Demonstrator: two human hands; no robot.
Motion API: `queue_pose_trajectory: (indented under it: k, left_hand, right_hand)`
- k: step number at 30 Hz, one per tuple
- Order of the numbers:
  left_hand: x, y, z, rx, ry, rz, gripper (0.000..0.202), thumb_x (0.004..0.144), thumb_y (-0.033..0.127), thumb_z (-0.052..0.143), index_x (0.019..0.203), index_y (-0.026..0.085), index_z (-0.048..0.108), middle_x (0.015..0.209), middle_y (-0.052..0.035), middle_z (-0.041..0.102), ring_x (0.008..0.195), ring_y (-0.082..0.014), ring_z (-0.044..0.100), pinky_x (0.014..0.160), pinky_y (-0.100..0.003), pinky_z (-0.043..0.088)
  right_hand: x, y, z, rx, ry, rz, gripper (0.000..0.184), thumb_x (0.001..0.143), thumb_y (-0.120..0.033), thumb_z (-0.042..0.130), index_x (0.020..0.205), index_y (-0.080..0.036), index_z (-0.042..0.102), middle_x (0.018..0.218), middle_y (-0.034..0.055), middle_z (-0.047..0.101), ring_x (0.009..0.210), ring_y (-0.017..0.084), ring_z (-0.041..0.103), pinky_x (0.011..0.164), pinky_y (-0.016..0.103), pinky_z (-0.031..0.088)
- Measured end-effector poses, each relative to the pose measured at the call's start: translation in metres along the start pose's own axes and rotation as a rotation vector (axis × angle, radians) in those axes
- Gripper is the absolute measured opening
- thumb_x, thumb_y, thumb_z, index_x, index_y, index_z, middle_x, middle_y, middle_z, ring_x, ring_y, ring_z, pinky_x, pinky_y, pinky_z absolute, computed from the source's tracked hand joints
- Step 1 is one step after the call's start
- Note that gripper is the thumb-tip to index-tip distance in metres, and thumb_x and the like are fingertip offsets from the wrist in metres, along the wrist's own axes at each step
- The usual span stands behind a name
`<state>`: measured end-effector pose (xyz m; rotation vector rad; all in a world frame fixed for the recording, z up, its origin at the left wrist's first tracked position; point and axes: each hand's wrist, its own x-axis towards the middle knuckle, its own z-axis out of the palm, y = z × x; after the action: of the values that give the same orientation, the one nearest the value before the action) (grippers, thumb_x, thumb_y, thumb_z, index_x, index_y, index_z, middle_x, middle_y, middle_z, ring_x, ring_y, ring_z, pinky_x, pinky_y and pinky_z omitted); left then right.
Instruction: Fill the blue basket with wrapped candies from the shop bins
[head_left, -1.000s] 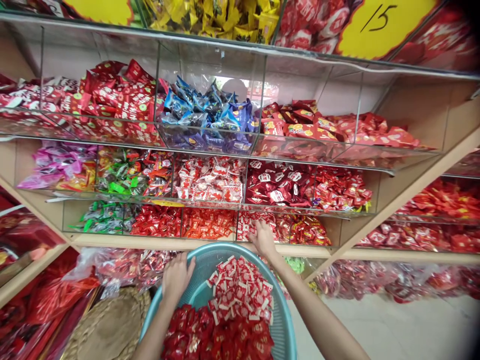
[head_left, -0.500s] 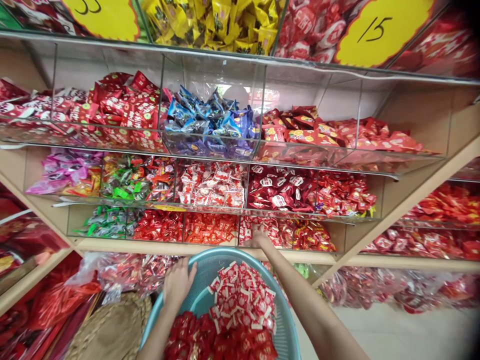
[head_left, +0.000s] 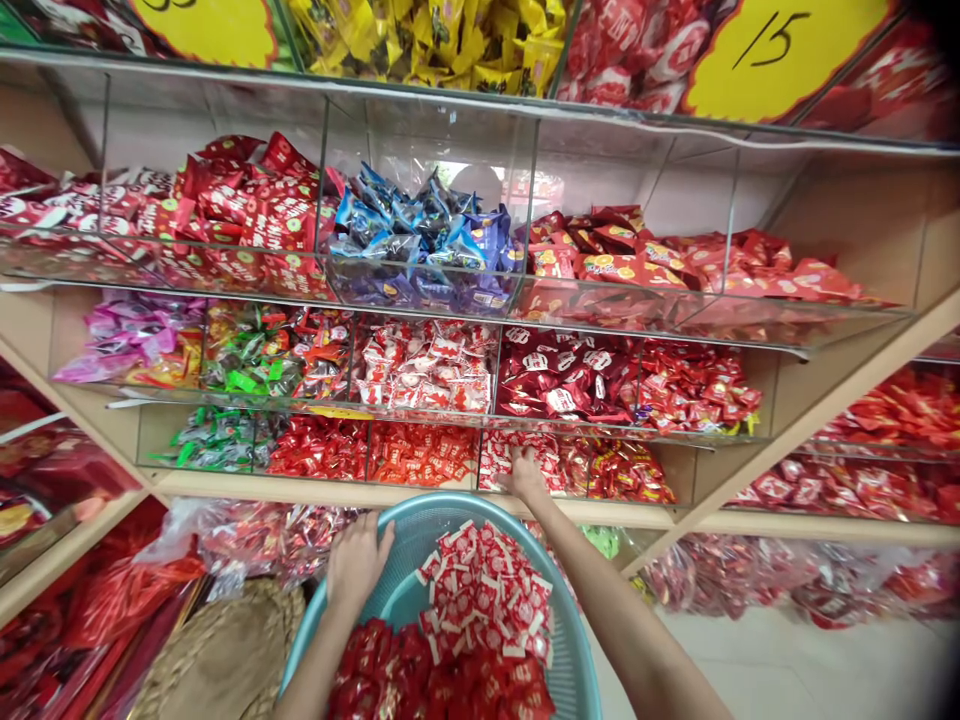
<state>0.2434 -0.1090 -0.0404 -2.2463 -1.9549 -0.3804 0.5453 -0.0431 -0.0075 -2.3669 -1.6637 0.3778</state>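
My left hand (head_left: 354,565) is hooked over the left rim of a round teal plastic basket (head_left: 401,515), gripping it. Inside the basket lie two heaps of sweets: red-and-white wrapped candies (head_left: 487,590) toward the back and dark red wrapped candies (head_left: 397,670) at the front. Beyond the far rim, my right hand (head_left: 528,476) reaches into a bottom-shelf compartment of red-and-white candies (head_left: 495,455). Its fingers look curled in among them and are partly hidden; whether a candy is between them does not show.
A wooden shelf frame (head_left: 420,497) with clear dividers holds several rows of wrapped sweets. Glassy shelf edges (head_left: 420,308) jut out above my right hand. On the left stands a woven basket (head_left: 225,650); bagged sweets (head_left: 262,540) hang or lie beneath the shelf.
My right hand has lifted slightly and its fingers look more curled among the candies. The left hand and the basket stay in place; the view has shifted a little.
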Motion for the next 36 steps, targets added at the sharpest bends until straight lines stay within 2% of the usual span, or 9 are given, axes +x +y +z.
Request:
queue_pose_trajectory:
  k: [7,12,16,20,24,27,32,36]
  left_hand:
    - [0.000,0.000,-0.002,-0.002,-0.004,-0.002,0.047,0.089,0.042,0.024,0.106,0.013,0.056,0.097,-0.0110,0.066,0.086,-0.0218,0.061,0.076,-0.033,0.041]
    - [0.000,0.001,-0.004,-0.003,-0.017,-0.011,0.047,0.089,0.042,0.023,0.106,0.013,0.056,0.098,-0.0115,0.065,0.087,-0.0217,0.061,0.077,-0.032,0.041]
    - [0.000,0.000,-0.003,-0.024,-0.018,-0.015,0.046,0.089,0.041,0.023,0.106,0.013,0.056,0.098,-0.0108,0.065,0.088,-0.0209,0.060,0.078,-0.031,0.041]
    - [0.000,0.000,-0.002,-0.040,-0.011,-0.012,0.046,0.088,0.042,0.025,0.106,0.014,0.056,0.098,-0.0105,0.066,0.088,-0.0207,0.061,0.080,-0.031,0.041]
    - [-0.001,0.000,-0.003,-0.059,-0.014,-0.023,0.046,0.088,0.042,0.025,0.105,0.014,0.057,0.098,-0.0105,0.065,0.087,-0.0206,0.060,0.079,-0.032,0.041]
    - [-0.001,0.000,-0.003,-0.065,-0.023,-0.025,0.046,0.089,0.042,0.024,0.107,0.014,0.056,0.099,-0.0108,0.065,0.089,-0.0206,0.060,0.079,-0.032,0.041]
    - [0.000,0.000,-0.003,-0.051,-0.034,-0.022,0.046,0.089,0.042,0.023,0.105,0.014,0.056,0.097,-0.0107,0.065,0.087,-0.0201,0.060,0.079,-0.031,0.041]
    - [0.000,0.000,-0.002,-0.043,-0.021,-0.011,0.046,0.089,0.042,0.023,0.105,0.015,0.056,0.095,-0.0106,0.065,0.086,-0.0208,0.061,0.077,-0.032,0.042]
  right_hand:
    - [0.001,0.003,0.004,0.054,-0.006,0.001,0.051,0.075,-0.032,0.057,0.121,-0.019,0.040,0.125,0.0178,0.037,0.094,0.024,0.059,0.072,0.033,0.044]
    - [0.006,0.006,0.010,0.136,0.001,0.017,0.058,0.066,-0.029,0.064,0.119,-0.018,0.043,0.127,0.0185,0.036,0.091,0.025,0.060,0.069,0.033,0.045]
    - [0.007,0.012,0.014,0.266,0.054,0.005,0.051,0.067,-0.025,0.061,0.116,-0.018,0.048,0.125,0.0170,0.039,0.085,0.022,0.061,0.070,0.031,0.045]
    - [0.006,0.021,0.015,0.453,0.164,-0.030,0.049,0.068,-0.026,0.057,0.116,-0.018,0.049,0.121,0.0148,0.045,0.096,0.024,0.057,0.079,0.032,0.044]
    - [0.009,0.027,0.014,0.682,0.295,-0.026,0.058,0.065,-0.032,0.057,0.120,-0.015,0.045,0.117,0.0145,0.050,0.107,0.027,0.049,0.090,0.036,0.040]
    - [0.013,0.031,0.014,0.882,0.379,-0.005,0.065,0.064,-0.034,0.056,0.124,-0.015,0.039,0.116,0.0119,0.053,0.109,0.024,0.049,0.092,0.035,0.040]
    - [0.017,0.036,0.013,1.208,0.416,0.131,0.066,0.065,-0.036,0.054,0.125,-0.020,0.031,0.110,0.0075,0.056,0.094,0.017,0.057,0.078,0.030,0.049]
    - [0.014,0.039,0.008,1.420,0.357,0.241,0.054,0.063,-0.036,0.056,0.112,-0.025,0.036,0.099,0.0012,0.057,0.077,0.013,0.059,0.063,0.025,0.052]
